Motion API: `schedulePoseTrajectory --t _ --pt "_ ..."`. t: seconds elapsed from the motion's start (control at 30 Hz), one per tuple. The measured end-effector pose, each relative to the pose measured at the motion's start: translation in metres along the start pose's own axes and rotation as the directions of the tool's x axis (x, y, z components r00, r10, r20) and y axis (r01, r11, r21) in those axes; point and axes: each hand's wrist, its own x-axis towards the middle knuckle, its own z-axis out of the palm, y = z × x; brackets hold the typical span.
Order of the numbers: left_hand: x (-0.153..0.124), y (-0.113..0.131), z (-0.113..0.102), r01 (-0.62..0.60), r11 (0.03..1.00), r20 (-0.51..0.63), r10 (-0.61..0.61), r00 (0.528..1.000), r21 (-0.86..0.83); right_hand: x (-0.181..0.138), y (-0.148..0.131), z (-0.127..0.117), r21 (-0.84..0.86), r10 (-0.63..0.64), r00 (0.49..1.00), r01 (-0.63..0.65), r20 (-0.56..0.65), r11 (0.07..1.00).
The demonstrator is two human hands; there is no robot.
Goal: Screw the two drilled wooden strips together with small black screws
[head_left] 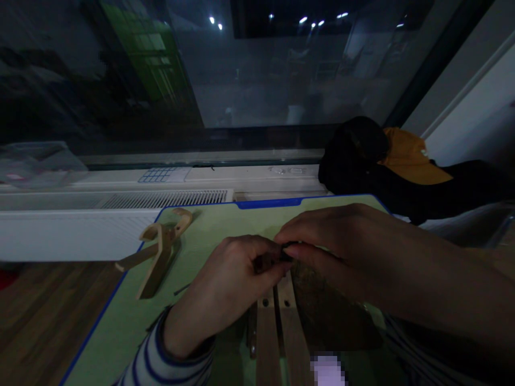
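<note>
My left hand and my right hand meet over the table, fingertips almost touching. Between them both pinch a small dark piece, too dim to make out its kind. Just below it two flat wooden slats lie side by side, each with a dark hole near its far end. Under my right forearm rests a brownish, crinkled clear bag, partly in shadow. Left of my hands a wooden assembly with curved hook-like ends stands on the tabletop.
The green table has a blue rim. Behind it run a white radiator and a windowsill with a clear plastic box. A black cap and an orange cap lie on dark cloth at right. A thin dark rod lies near my left wrist.
</note>
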Motion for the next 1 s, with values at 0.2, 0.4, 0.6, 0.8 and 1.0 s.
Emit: schedulePoseTrajectory --t 0.2,0.4,0.6,0.8,1.0 --pt "0.0001 0.0009 0.0002 -0.042 0.999 0.03 0.042 0.999 0.008 0.0012 0.0013 0.0026 -0.005 0.014 1.0 -0.014 -0.021 1.0" --pt "0.0007 0.0025 -0.0017 -0.06 0.998 0.064 0.061 0.996 -0.017 0.0018 0.0037 0.0045 -0.028 0.039 0.999 -0.04 -0.027 0.999" --pt "0.0003 0.0053 -0.0024 -0.045 0.999 0.019 0.045 0.999 0.029 0.0031 0.0025 0.0036 -0.04 0.05 0.998 -0.052 -0.049 0.998" --pt "-0.0002 0.002 -0.002 -0.056 0.998 0.034 0.055 0.998 0.029 0.002 0.0001 0.0011 0.0 0.022 0.999 -0.022 -0.046 1.0" --pt "-0.0007 -0.0007 -0.0028 -0.032 0.999 0.044 0.031 0.999 0.018 0.0027 -0.0016 -0.0019 0.079 -0.02 1.0 0.019 0.02 0.997"
